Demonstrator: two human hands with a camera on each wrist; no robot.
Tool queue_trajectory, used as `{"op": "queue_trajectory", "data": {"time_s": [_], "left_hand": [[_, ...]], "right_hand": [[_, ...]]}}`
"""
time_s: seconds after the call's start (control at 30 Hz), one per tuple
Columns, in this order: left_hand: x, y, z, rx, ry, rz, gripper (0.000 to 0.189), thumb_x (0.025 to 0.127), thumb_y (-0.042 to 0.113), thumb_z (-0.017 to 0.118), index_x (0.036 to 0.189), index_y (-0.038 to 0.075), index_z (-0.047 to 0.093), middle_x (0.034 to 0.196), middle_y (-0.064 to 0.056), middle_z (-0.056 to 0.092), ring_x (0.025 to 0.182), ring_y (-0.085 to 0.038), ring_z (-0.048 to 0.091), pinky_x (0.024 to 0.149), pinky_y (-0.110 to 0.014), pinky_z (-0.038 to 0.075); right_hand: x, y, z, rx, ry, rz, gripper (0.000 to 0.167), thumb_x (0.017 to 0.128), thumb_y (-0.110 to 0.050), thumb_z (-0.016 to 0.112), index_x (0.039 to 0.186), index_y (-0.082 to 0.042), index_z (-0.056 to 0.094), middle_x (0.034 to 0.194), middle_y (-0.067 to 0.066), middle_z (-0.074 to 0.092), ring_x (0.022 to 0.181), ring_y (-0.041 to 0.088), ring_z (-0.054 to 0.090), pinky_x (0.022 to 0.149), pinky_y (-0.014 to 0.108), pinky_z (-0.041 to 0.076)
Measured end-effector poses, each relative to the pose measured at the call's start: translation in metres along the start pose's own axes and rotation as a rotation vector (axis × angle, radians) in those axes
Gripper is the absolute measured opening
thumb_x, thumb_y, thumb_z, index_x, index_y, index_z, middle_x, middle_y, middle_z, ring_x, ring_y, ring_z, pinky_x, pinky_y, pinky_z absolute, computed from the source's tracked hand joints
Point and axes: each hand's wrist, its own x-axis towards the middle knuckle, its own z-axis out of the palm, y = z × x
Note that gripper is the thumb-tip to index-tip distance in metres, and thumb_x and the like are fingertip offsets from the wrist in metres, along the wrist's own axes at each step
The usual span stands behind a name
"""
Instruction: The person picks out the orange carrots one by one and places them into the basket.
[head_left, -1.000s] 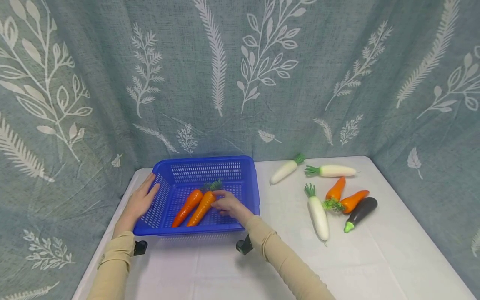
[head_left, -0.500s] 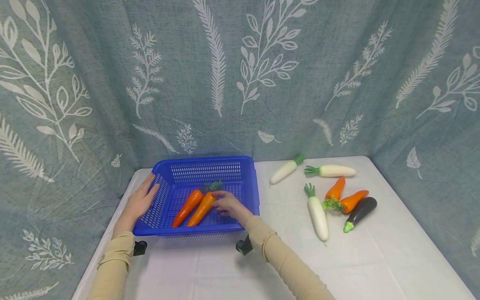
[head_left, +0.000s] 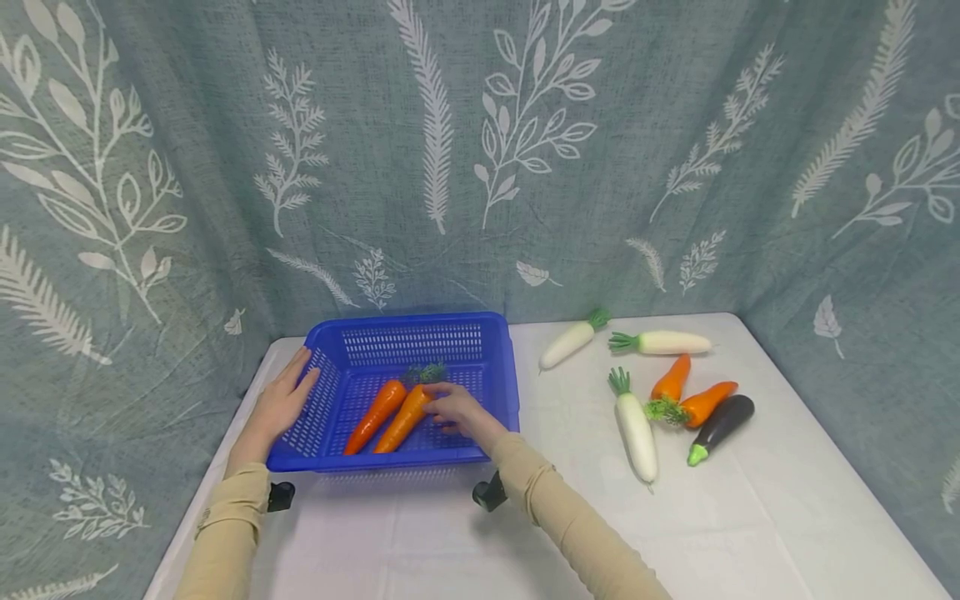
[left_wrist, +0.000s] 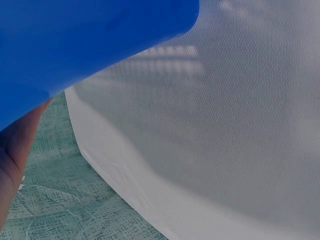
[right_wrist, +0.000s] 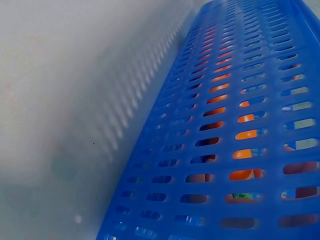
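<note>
Well, on my head feed the left hand (head_left: 281,408) lies along the left side of the blue basket (head_left: 450,457), fingers straight, thumb spread apart. The right hand (head_left: 453,408) reaches inside, its fingers touching the leafy end of the right-hand carrot (head_left: 403,423); I can't tell whether they pinch it. That carrot lies on the basket floor, slanting beside another carrot (head_left: 374,418). Right of the basket, on the white table (head_left: 750,525), I see three white radishes (head_left: 639,437), two orange carrots (head_left: 711,404) with their leafy ends together, and an eggplant (head_left: 722,427).

My left wrist feed shows the basket's blue edge, with part of the left hand against it, above the tabletop.

Through my right wrist feed, the slotted basket wall shows bits of orange and green; the right hand appears only in pieces.
</note>
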Motion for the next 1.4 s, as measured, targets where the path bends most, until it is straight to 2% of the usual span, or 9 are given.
{"op": "queue_trajectory", "data": {"time_s": [0.3, 0.47, 0.73, 1.13, 1.3, 1.4], "left_hand": [[-0.001, -0.001, 0.001, 0.004, 0.002, -0.003, 0.066, 0.107, 0.040, 0.028, 0.153, -0.005, 0.014, 0.158, -0.027, 0.011, 0.141, -0.052, 0.013, 0.112, -0.064, 0.012], [-0.002, 0.000, 0.001, 0.008, 0.005, 0.005, 0.065, 0.107, 0.038, 0.030, 0.152, -0.007, 0.015, 0.158, -0.027, 0.012, 0.141, -0.051, 0.014, 0.113, -0.063, 0.013], [-0.003, 0.000, 0.002, -0.006, 0.009, -0.001, 0.066, 0.107, 0.039, 0.029, 0.152, -0.006, 0.015, 0.158, -0.027, 0.011, 0.141, -0.051, 0.013, 0.113, -0.064, 0.012], [-0.001, -0.001, 0.001, -0.002, 0.006, 0.002, 0.066, 0.107, 0.039, 0.029, 0.152, -0.007, 0.015, 0.158, -0.027, 0.011, 0.141, -0.051, 0.013, 0.113, -0.064, 0.012], [-0.001, -0.001, 0.000, 0.004, 0.011, 0.009, 0.065, 0.107, 0.038, 0.030, 0.152, -0.007, 0.016, 0.158, -0.027, 0.012, 0.141, -0.052, 0.014, 0.113, -0.064, 0.013], [0.000, -0.001, -0.001, 0.006, 0.008, 0.007, 0.066, 0.107, 0.039, 0.029, 0.152, -0.007, 0.016, 0.158, -0.027, 0.012, 0.141, -0.052, 0.014, 0.112, -0.064, 0.013]], "right_hand": [[0.000, 0.000, 0.002, 0.026, 0.027, 0.018, 0.047, 0.088, -0.005, 0.065, 0.134, -0.005, 0.056, 0.112, 0.014, 0.063, 0.099, 0.031, 0.061, 0.089, 0.046, 0.052], [0.000, -0.001, 0.002, 0.070, 0.027, 0.023, 0.049, 0.088, -0.006, 0.065, 0.135, -0.004, 0.054, 0.113, 0.016, 0.062, 0.102, 0.035, 0.061, 0.092, 0.049, 0.050], [-0.003, -0.003, -0.001, 0.120, -0.019, 0.004, 0.050, 0.091, -0.009, 0.064, 0.138, -0.002, 0.050, 0.117, 0.018, 0.063, 0.112, 0.039, 0.059, 0.098, 0.055, 0.046], [-0.015, -0.014, -0.008, 0.128, -0.082, -0.030, 0.052, 0.093, -0.011, 0.061, 0.142, -0.002, 0.046, 0.123, 0.022, 0.061, 0.114, 0.040, 0.057, 0.096, 0.052, 0.048], [-0.020, -0.020, -0.015, 0.123, -0.098, -0.055, 0.051, 0.095, -0.011, 0.059, 0.143, -0.002, 0.045, 0.124, 0.024, 0.060, 0.116, 0.041, 0.056, 0.093, 0.047, 0.051], [-0.023, -0.023, -0.019, 0.122, -0.114, -0.063, 0.054, 0.095, -0.013, 0.059, 0.145, -0.002, 0.043, 0.126, 0.025, 0.059, 0.118, 0.041, 0.055, 0.095, 0.047, 0.050]]}}
